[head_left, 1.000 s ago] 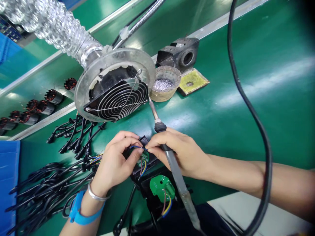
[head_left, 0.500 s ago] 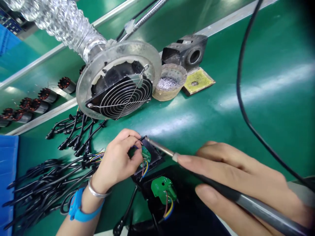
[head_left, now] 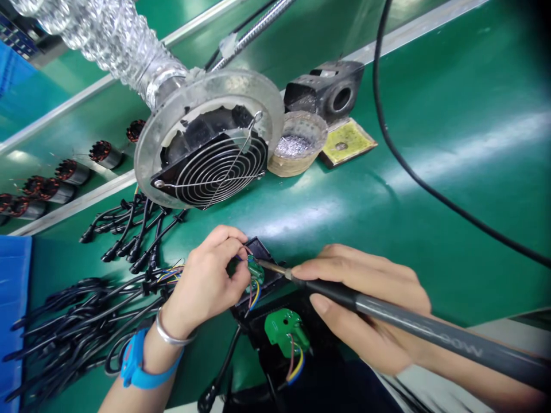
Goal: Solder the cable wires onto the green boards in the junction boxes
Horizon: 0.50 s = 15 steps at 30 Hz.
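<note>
My right hand grips a soldering iron by its dark handle. The iron's tip reaches the edge of a small green circuit board, which sits in a black housing. At that board my left hand is closed in a pinch on a thin wire, seen only in part because the fingers cover it. Blue, yellow and brown wires hang from the board's lower side. Just below lies a second green circuit board in a black case, with similar coloured wires.
A fume extractor overhangs the bench. Behind stand a solder-filled bowl, a yellow sponge and an iron holder. Black cables pile up at left beside a blue bin. Motor stators line the conveyor.
My right hand has left the wire, turned the soldering iron round and brought its tip to the board. My left hand stays at the board throughout.
</note>
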Each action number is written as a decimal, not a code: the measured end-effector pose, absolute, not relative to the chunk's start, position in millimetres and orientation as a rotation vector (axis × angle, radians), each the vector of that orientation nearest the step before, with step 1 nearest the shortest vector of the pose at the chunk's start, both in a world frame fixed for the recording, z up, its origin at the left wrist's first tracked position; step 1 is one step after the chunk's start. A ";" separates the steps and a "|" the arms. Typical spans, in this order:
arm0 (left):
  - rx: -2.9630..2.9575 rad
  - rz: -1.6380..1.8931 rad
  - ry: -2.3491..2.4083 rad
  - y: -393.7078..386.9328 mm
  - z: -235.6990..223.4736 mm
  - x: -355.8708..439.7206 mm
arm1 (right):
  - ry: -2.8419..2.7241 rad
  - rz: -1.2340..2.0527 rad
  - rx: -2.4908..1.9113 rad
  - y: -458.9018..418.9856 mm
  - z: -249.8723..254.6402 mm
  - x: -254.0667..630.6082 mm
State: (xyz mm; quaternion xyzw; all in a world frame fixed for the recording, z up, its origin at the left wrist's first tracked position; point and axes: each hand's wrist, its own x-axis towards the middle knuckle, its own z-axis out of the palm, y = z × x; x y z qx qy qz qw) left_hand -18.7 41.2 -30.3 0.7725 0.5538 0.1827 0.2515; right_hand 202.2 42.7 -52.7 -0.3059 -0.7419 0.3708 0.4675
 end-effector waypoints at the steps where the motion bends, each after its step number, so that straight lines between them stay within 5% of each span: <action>1: 2.104 0.496 1.507 41.0 -30.5 -18.6 | -1.828 0.915 -0.754 42.9 -51.0 202.4; 15: 2.123 0.486 1.527 39.2 -34.3 -18.0 | -1.890 0.913 -0.806 42.6 -44.1 204.1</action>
